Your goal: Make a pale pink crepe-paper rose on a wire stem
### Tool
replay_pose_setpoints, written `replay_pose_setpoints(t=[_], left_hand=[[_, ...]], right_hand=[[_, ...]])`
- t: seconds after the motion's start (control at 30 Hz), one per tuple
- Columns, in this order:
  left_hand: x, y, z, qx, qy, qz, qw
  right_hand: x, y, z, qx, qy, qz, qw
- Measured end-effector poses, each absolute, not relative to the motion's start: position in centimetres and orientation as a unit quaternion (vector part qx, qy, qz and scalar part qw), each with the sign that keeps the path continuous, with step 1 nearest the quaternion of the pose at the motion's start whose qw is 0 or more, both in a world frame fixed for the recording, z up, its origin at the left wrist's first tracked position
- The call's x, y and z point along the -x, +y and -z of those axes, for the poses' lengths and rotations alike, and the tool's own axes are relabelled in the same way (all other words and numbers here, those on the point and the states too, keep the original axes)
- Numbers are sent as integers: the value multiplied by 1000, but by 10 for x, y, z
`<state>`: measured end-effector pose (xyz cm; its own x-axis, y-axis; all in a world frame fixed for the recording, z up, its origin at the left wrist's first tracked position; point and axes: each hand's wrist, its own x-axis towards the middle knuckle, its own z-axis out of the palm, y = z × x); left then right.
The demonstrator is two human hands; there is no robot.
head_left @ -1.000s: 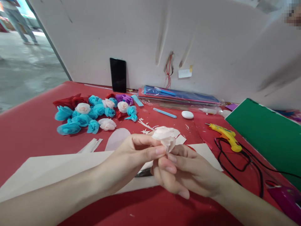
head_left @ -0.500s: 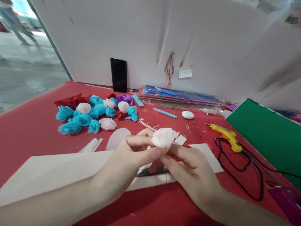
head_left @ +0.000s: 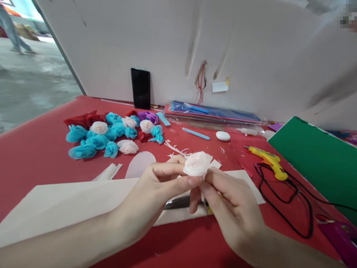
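Between my hands is a pale pink paper flower (head_left: 197, 163), its rosette facing up. My left hand (head_left: 158, 186) pinches it from the left, thumb and fingers closed at its base. With thumb and index finger together, my right hand (head_left: 232, 203) grips the flower's lower end. Under my hands lies a white paper sheet (head_left: 83, 203). A dark, scissor-like blade (head_left: 180, 203) rests on that sheet, mostly covered by my hands. Beyond the left hand is a pale cut paper piece with a rounded edge (head_left: 141, 163).
Blue, pink, red and purple paper flowers (head_left: 111, 134) are heaped at the back left. A black phone (head_left: 141, 88) leans on the white wall. To the right are a yellow glue gun (head_left: 269, 160) with a black cord and a green board (head_left: 315, 160). A blue pen (head_left: 195, 134) lies behind.
The pink flower and both hands have shifted slightly right. Now a little more of the flower's lower end shows between my fingers. A person in the background has moved left.
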<state>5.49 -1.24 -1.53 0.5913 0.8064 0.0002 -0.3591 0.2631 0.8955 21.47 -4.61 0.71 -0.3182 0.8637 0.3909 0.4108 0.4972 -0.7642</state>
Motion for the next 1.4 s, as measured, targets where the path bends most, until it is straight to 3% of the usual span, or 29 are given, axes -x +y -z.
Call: replay_pose_setpoints(t=[0.23, 0.57, 0.7, 0.87, 1.23, 1.4], left_hand=[[-56, -12, 14, -451, 197, -345, 799], [-51, -14, 11, -452, 143, -316, 822], [-54, -14, 9, -450, 157, -326, 816], [-56, -13, 7, -462, 212, -375, 775], [-54, -11, 8, -533, 294, -475, 636], [-52, -14, 1, -597, 309, -500, 546]], right_hand=[[-215, -44, -3, 345, -575, -612, 419], [-213, -38, 7, 228, -417, -772, 422], [-210, -38, 8, 257, -365, -782, 435], [-212, -41, 8, 255, -467, -730, 429], [-204, -44, -4, 432, -592, -456, 505], [-206, -46, -3, 390, -528, -561, 505]])
